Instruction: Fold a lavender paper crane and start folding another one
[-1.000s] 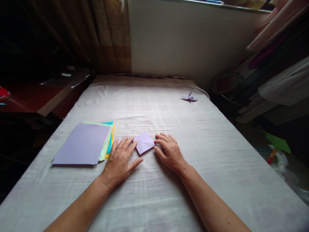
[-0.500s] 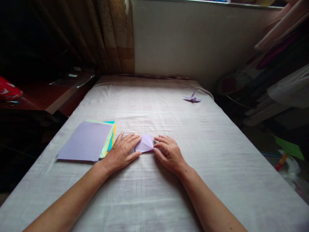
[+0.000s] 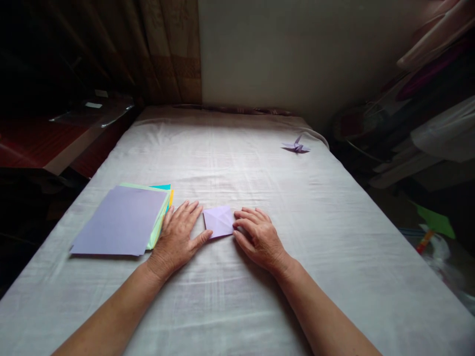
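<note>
A small folded square of light purple paper (image 3: 218,222) lies flat on the white-sheeted surface (image 3: 222,287), with crease lines showing across it. To its left my left hand (image 3: 181,231) rests with fingers spread; the thumb tip touches the paper's lower left corner and the fingertips lie just beside the left edge. At the paper's right corner is my right hand (image 3: 259,235), its fingers bent and the tips of index finger and thumb close together at the edge. Whether they pinch the paper is hard to make out.
A stack of coloured paper sheets (image 3: 118,220), purple on top, lies left of my left hand. Toward the far right of the sheet stands a folded purple paper crane (image 3: 297,145). A dark red table (image 3: 29,143) is at the left, and hanging clothes (image 3: 445,128) are at the right.
My left hand has slid left off the purple paper, uncovering its left side. The right hand stays at the right corner. The view has shifted slightly.
</note>
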The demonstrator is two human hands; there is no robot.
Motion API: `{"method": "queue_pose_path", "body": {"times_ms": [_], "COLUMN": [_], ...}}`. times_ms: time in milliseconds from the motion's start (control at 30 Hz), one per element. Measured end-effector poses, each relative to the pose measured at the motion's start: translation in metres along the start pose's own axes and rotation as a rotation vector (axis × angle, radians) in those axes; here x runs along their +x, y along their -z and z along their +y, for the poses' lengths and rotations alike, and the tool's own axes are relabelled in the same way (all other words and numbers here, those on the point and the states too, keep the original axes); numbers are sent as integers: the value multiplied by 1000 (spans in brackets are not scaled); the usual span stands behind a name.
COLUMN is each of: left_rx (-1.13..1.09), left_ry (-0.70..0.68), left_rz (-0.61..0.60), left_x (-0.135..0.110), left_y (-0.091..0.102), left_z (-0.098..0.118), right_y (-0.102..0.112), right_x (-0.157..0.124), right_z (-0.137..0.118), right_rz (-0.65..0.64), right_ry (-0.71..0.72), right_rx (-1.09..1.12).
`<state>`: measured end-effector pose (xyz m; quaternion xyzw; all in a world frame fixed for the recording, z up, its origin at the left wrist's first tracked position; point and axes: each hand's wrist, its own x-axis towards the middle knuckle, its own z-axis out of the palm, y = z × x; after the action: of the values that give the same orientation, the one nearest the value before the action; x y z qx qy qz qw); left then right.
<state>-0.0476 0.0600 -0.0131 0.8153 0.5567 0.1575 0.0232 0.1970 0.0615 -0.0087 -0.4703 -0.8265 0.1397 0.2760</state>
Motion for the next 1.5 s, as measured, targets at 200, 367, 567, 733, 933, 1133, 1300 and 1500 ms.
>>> {"method": "queue_pose_path", "body": {"times_ms": [200, 367, 567, 733, 933, 1133, 1300, 1500], "left_rx": [-9, -73, -114, -109, -79, -83, -120, -187], "left_ry": [23, 16, -104, -125, -108, -101, -120, -137], "left_rz": [-17, -34, -79, -136, -82, -10, -7, -44], "left_x": [1, 0, -1, 0, 2, 4, 5, 5], "left_y": [2, 3, 6, 10, 13, 10, 10, 12], "left_z": [6, 4, 4, 7, 13, 16, 12, 4], "right_y": [0, 0, 0, 0, -1, -8, -11, -7], "right_x": [1, 1, 0, -1, -1, 2, 4, 5], "right_z": [-2, -2, 0, -2, -7, -11, -8, -8], "right_rz": [-29, -32, -35, -27, 29, 35, 63, 23], "right_ry": [11, 25, 36, 50, 144, 195, 149, 149], "right_rx": [-36, -41, -40, -73, -114, -83, -71, -53]}}
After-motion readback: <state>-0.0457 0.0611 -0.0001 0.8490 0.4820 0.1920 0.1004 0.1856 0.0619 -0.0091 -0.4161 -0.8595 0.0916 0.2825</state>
